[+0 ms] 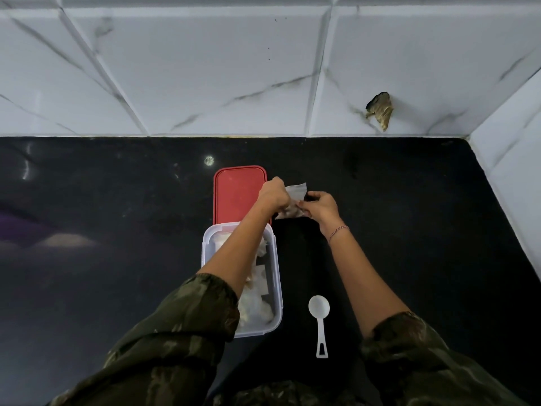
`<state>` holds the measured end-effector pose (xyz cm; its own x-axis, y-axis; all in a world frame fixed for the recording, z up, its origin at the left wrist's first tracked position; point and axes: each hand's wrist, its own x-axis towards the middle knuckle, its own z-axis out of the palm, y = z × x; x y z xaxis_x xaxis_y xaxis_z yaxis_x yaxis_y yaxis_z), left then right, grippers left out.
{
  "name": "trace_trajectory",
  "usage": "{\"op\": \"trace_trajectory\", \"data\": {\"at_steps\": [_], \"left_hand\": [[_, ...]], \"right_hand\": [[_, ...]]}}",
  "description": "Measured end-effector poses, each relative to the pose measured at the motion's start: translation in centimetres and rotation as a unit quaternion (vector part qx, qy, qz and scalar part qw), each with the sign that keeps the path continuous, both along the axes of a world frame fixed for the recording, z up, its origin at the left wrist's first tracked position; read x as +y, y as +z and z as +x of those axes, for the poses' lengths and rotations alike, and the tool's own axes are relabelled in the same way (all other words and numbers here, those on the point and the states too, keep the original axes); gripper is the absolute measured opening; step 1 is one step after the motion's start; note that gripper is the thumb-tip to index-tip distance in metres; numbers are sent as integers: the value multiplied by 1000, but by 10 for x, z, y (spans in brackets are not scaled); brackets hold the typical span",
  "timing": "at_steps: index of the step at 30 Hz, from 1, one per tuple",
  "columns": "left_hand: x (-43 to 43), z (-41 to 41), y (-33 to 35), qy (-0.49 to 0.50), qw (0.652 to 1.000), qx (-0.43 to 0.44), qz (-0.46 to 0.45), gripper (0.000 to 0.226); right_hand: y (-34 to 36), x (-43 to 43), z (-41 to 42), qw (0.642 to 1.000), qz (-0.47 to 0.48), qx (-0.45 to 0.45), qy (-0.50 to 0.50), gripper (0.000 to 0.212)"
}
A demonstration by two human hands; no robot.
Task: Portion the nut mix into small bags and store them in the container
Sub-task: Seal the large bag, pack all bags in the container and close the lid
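Observation:
A small clear bag [296, 192] with nut mix in its lower part is held above the black counter, just right of the red lid [234, 194]. My left hand [273, 194] grips the bag's left side and my right hand [322, 208] pinches its right side. Below them stands a clear rectangular container [277, 276] with several filled small bags inside; my left forearm crosses over it and hides part of its contents.
A white plastic scoop [319, 315] lies on the black counter [117, 259] right of the container, bowl away from me. A tiled wall [205, 68] with a broken hole [380, 111] closes the back, another wall the right side.

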<state>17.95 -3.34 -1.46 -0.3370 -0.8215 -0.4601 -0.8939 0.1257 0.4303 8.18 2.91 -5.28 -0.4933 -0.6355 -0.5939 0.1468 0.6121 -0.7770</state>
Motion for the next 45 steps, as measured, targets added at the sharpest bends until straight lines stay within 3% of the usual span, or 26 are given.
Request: {"op": "trace_trajectory", "data": {"at_steps": [5,9,17,24,28,31,36,41,45], "left_hand": [[0,2,1,39,999,33,9,48],[0,5,1,88,991,101,26,31],[13,23,33,212,927,290,107,17],[25,53,52,247,919,304,45,14],[40,80,58,270,906,326,38,5],[53,103,60,281,897,341,27,12],[71,143,51,296,905,305,-21,21],[89,165,40,282,928,232,-68,34],[99,167,34,226,955,156,-114,27]], "right_hand": [[10,9,-3,998,-35,-53,-15,45],[24,17,-6,996,-72,-42,-17,45],[56,31,0,985,-144,-86,-36,39],[80,46,22,977,-169,-129,-22,19],[89,56,39,981,-171,-89,31,21],[94,62,57,978,-180,-87,54,23],[79,70,90,979,-177,67,70,31],[62,83,117,933,-184,268,151,25],[56,89,131,911,-144,320,219,23]]}}
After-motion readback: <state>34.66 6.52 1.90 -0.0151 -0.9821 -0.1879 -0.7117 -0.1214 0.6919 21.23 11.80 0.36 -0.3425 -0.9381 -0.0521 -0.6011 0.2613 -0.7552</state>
